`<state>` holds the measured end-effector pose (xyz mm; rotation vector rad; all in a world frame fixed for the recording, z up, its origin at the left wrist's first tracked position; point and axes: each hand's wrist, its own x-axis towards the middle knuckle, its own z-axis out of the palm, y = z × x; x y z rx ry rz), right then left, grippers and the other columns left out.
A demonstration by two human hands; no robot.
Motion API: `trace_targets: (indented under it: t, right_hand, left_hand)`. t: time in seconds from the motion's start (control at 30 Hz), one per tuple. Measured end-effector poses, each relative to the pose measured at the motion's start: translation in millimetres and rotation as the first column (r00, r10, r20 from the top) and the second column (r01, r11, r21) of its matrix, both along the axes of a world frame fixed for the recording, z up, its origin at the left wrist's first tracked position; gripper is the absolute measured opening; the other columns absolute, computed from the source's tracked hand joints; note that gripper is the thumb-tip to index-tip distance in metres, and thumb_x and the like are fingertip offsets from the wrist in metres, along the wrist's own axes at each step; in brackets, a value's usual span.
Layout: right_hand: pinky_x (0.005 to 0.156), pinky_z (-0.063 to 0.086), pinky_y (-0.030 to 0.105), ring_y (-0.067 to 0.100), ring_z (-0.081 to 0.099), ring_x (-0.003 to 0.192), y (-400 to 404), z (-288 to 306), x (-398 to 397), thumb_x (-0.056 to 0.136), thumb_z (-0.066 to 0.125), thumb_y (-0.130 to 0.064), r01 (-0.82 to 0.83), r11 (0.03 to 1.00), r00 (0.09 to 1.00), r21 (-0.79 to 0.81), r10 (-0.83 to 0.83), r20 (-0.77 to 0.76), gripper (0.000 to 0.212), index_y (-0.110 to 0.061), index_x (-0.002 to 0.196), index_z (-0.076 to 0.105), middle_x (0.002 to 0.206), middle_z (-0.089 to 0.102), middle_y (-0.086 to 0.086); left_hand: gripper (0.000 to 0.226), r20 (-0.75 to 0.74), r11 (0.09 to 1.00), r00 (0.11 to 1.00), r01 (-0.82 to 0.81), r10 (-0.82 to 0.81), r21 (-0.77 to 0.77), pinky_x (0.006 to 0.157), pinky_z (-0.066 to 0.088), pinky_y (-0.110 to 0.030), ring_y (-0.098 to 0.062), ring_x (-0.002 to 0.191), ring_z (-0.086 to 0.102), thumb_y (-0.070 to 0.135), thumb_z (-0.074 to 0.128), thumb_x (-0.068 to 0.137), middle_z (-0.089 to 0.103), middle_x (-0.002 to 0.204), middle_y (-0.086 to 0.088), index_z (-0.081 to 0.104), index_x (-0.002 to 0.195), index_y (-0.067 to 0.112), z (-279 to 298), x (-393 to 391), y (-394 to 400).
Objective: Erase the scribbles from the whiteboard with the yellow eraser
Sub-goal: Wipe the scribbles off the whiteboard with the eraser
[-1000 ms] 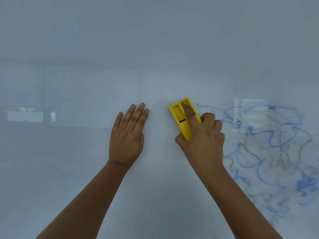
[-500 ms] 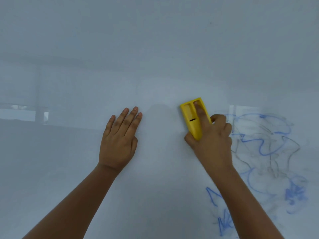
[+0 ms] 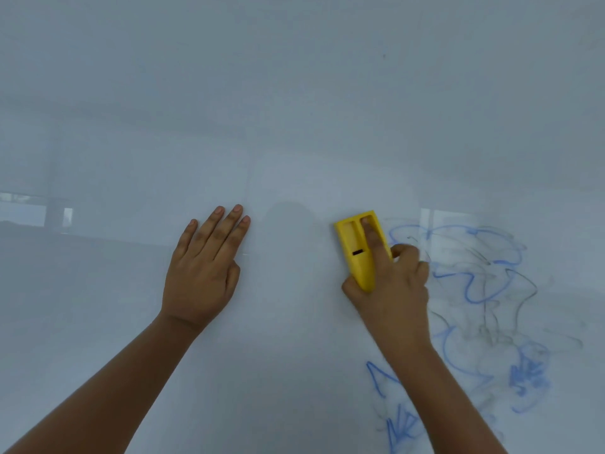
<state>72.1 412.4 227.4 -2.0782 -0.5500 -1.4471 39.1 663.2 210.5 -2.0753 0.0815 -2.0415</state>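
Head view: the yellow eraser (image 3: 361,249) is clasped right of centre in the right hand (image 3: 393,290), pressed against the whiteboard (image 3: 294,93) beside the scribbles (image 3: 484,290) at right, while the left hand (image 3: 203,273) is laid flat, empty, seemingly as a brace
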Motion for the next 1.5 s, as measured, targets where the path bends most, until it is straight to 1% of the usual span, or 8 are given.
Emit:
trace_targets:
  t: [0.1,0.33,0.57,0.8,0.9,1.03,1.27,1.5]
  right_hand:
    - [0.051,0.044,0.039,0.032,0.043,0.072,0,-29,-4,0.060,0.061,-0.035,-0.010,0.997,1.000,-0.071,0.010,-0.003,0.079,-0.038,0.135,0.035,0.095,0.047,0.013]
    - [0.067,0.034,0.040,0.027,0.029,0.089,-45,-2,19,0.074,0.064,-0.030,0.055,0.982,0.995,0.182,-0.039,-0.090,0.082,-0.040,0.142,0.020,0.115,0.036,0.018]
    - [0.052,0.043,0.040,0.034,0.043,0.077,-29,-29,8,0.060,0.075,-0.028,0.028,0.999,0.999,-0.021,-0.028,-0.034,0.088,-0.038,0.137,0.033,0.101,0.047,0.017]
    - [0.074,0.039,0.046,0.033,0.033,0.100,-61,18,20,0.076,0.063,-0.033,0.077,0.989,0.992,0.123,-0.065,-0.106,0.081,-0.039,0.143,0.018,0.117,0.034,0.017]
    - [0.069,0.040,0.043,0.032,0.035,0.093,-40,16,12,0.074,0.063,-0.033,0.051,0.998,0.998,0.034,-0.049,-0.046,0.081,-0.039,0.142,0.020,0.113,0.037,0.014]
    - [0.051,0.045,0.040,0.033,0.046,0.073,-43,-27,9,0.060,0.065,-0.035,0.043,0.996,0.999,-0.081,-0.045,-0.030,0.084,-0.040,0.136,0.031,0.097,0.048,0.013]
    - [0.072,0.040,0.045,0.034,0.035,0.099,-84,12,31,0.075,0.063,-0.032,0.101,0.982,0.988,0.158,-0.081,-0.128,0.082,-0.040,0.143,0.018,0.118,0.035,0.017]
    - [0.051,0.045,0.039,0.030,0.048,0.072,-23,-58,3,0.055,0.062,-0.038,0.012,0.996,0.999,-0.093,-0.016,-0.039,0.086,-0.039,0.136,0.034,0.097,0.045,0.008]
  left_hand:
    - [0.056,0.000,1.000,1.000,-0.006,0.006,-0.001,0.115,0.022,-0.044,-0.024,0.138,0.034,0.007,0.033,0.086,0.041,0.148,-0.008,0.043,0.142,0.009,0,0,0]
    - [0.057,0.004,1.000,1.000,0.000,0.000,-0.002,0.115,0.022,-0.044,-0.024,0.138,0.034,0.007,0.034,0.086,0.039,0.148,-0.007,0.042,0.142,0.009,-1,1,-1]
    - [0.056,-0.007,1.000,1.000,-0.006,0.006,-0.015,0.116,0.020,-0.043,-0.024,0.138,0.034,0.007,0.034,0.086,0.040,0.148,-0.008,0.043,0.141,0.008,0,-1,-3]
    - [0.051,0.036,0.998,0.999,-0.019,0.021,-0.057,0.115,0.019,-0.046,-0.028,0.136,0.036,0.008,0.034,0.086,0.046,0.144,-0.012,0.047,0.135,0.005,0,1,-12]
    - [0.048,0.076,0.991,0.997,-0.016,0.027,-0.136,0.113,0.016,-0.054,-0.030,0.137,0.034,0.012,0.035,0.086,0.047,0.144,-0.013,0.047,0.131,0.005,-5,11,-41]
    - [0.048,0.014,0.999,0.999,-0.034,0.034,-0.028,0.111,0.016,-0.062,-0.032,0.139,0.032,0.015,0.035,0.089,0.044,0.146,-0.010,0.044,0.135,0.010,-14,24,-62]
    - [0.048,0.011,0.998,0.999,-0.050,0.050,-0.028,0.111,0.017,-0.061,-0.033,0.139,0.032,0.016,0.034,0.091,0.043,0.147,-0.012,0.043,0.138,0.010,-16,25,-61]
    - [0.048,0.022,0.999,0.999,-0.039,0.040,-0.029,0.111,0.019,-0.060,-0.033,0.138,0.034,0.016,0.035,0.090,0.044,0.146,-0.011,0.045,0.137,0.011,-16,23,-61]
